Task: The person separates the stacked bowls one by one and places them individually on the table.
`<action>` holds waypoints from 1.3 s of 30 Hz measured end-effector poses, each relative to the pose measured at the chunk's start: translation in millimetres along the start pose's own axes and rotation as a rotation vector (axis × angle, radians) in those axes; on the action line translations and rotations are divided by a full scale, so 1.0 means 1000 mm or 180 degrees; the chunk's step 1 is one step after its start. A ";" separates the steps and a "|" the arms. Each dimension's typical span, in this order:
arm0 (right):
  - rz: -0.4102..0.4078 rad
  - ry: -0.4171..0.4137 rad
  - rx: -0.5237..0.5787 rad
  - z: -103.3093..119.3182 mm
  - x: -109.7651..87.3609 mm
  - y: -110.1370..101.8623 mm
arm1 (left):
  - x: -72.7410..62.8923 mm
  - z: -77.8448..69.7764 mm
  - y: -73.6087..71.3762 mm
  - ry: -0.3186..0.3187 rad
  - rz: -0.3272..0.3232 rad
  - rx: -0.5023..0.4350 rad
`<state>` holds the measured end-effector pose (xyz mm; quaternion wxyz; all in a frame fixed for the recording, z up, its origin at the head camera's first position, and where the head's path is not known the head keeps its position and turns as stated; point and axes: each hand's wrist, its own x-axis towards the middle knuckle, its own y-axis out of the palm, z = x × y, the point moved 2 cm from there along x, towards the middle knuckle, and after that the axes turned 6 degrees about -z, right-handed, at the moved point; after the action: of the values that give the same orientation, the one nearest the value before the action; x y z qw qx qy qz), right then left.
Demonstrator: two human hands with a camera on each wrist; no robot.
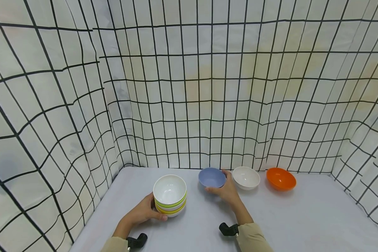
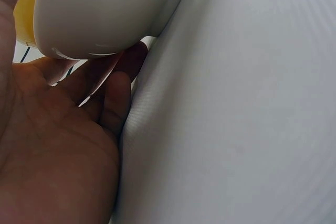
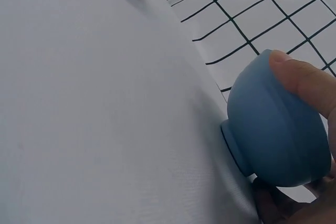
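A stack of several bowls stands on the left part of the white table. Its top bowl (image 1: 170, 190) is white, with green and yellow rims showing below. My left hand (image 1: 145, 210) grips the stack low on its left side, thumb in front and fingers behind. In the left wrist view, those fingers curl beside the white bottom bowl (image 2: 110, 14), close to the cloth. Farther back, my right hand (image 1: 228, 190) holds a blue bowl (image 1: 211, 177) by its right side, thumb at the near rim. The right wrist view shows the blue bowl upright, its foot right at the tabletop.
Right of the blue bowl are a white bowl (image 1: 246, 178) and an orange bowl (image 1: 281, 179), both upright near the table's back edge. White walls with a black grid (image 1: 204, 105) enclose the white-covered table (image 1: 302, 217) at the back and sides.
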<state>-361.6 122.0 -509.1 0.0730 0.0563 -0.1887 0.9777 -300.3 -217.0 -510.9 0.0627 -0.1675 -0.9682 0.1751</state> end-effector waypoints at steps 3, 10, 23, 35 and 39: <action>0.0045 0.0033 0.0018 -0.001 0.000 0.001 | 0.001 0.001 0.000 -0.0013 -0.0009 -0.0016; 0.0153 0.0118 0.0089 -0.001 -0.002 0.002 | 0.002 0.006 0.001 -0.0042 -0.0023 -0.0096; 0.0113 0.0303 0.0261 -0.005 0.001 0.008 | 0.001 0.006 0.000 -0.0092 -0.0042 -0.0053; 0.0107 0.0350 0.0324 -0.006 0.014 0.014 | 0.002 0.004 0.001 -0.0024 -0.0037 -0.0096; 0.0142 0.0392 0.0310 -0.006 0.016 0.015 | 0.002 0.004 0.000 -0.0048 -0.0045 -0.0065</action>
<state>-380.7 113.0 -517.8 0.0599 -0.0047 -0.1373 0.9887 -302.9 -217.3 -514.4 0.0549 -0.1599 -0.9715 0.1661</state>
